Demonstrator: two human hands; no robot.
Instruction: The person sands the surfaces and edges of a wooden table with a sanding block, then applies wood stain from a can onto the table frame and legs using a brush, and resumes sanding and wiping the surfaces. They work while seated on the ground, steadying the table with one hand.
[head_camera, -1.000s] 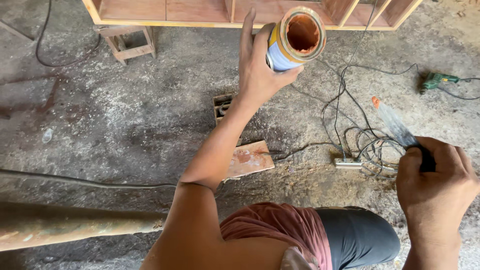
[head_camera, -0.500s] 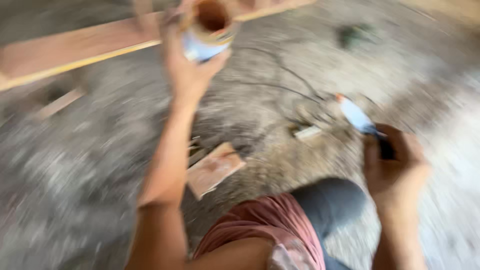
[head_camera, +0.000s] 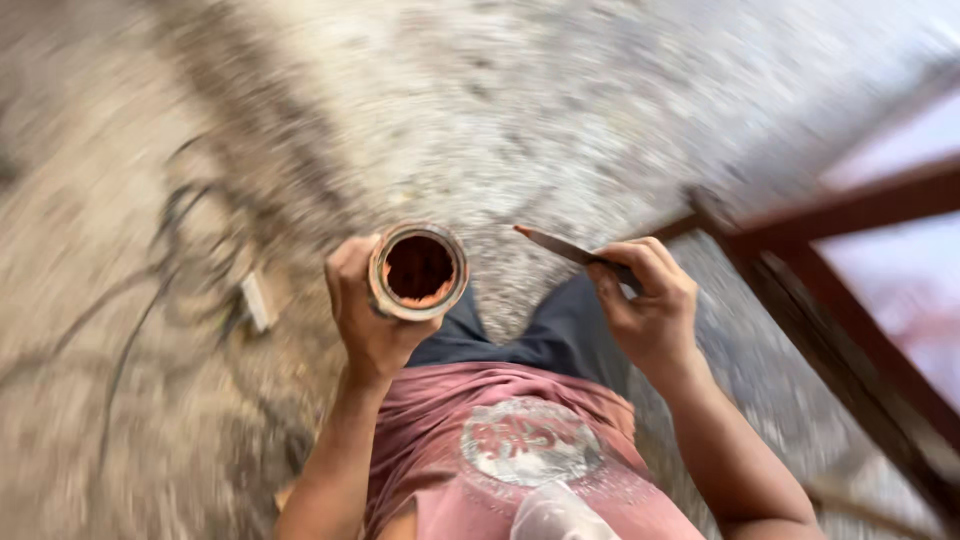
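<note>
The person wears a faded dusty-pink T-shirt (head_camera: 520, 450) with a round, pale grey print on the chest, its surface cracked and worn. The shirt is short-sleeved or sleeveless as far as can be seen: both forearms are bare from the elbow down, with no watch, bracelet or glove on either wrist. Below the shirt come dark grey-blue trousers or shorts (head_camera: 540, 330), plain, with no visible pocket or seam detail because the view is blurred. The left hand (head_camera: 365, 310) and the right hand (head_camera: 645, 300) are bare, without rings. A small clear, rounded object (head_camera: 555, 515) shows at the bottom edge near the chest; what it is cannot be told.
</note>
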